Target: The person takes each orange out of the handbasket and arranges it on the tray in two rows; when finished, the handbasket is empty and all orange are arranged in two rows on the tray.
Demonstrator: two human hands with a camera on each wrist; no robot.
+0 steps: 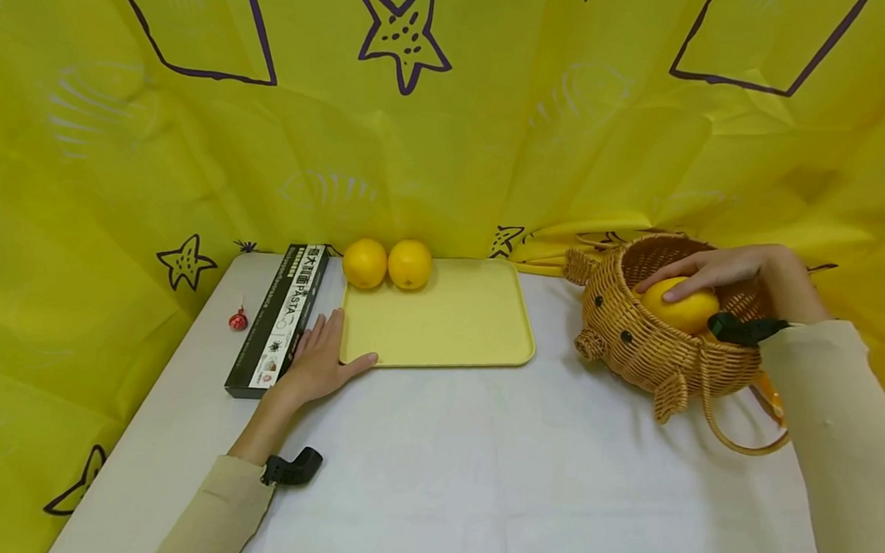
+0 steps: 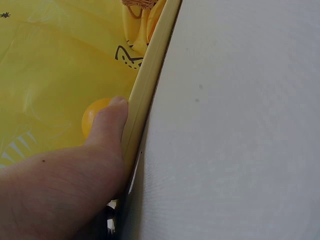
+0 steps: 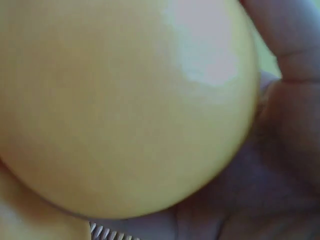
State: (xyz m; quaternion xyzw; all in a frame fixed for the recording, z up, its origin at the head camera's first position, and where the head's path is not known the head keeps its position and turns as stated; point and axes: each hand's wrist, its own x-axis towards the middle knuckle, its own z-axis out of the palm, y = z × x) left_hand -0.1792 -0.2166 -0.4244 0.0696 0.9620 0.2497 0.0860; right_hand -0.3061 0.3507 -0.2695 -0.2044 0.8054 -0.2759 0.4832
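My right hand (image 1: 736, 271) reaches into a wicker basket (image 1: 634, 353) shaped like a pig and grips an orange (image 1: 681, 306) near its opening. In the right wrist view that orange (image 3: 125, 110) fills most of the picture, with the palm and fingers around it; part of another orange-coloured thing (image 3: 30, 215) shows below. My left hand (image 1: 321, 362) lies with straight, spread fingers at the left front corner of a yellow tray (image 1: 455, 319), its thumb on the front rim. Two oranges (image 1: 365, 263) (image 1: 410, 264) sit side by side at the tray's back left corner.
A black and white pasta box (image 1: 278, 318) lies left of the tray, close to my left fingers. Beyond it is a small red wrapped lollipop (image 1: 238, 320). A yellow patterned cloth (image 1: 479, 145) hangs behind the white table (image 1: 477, 470). The basket's handle (image 1: 741, 447) droops toward the front.
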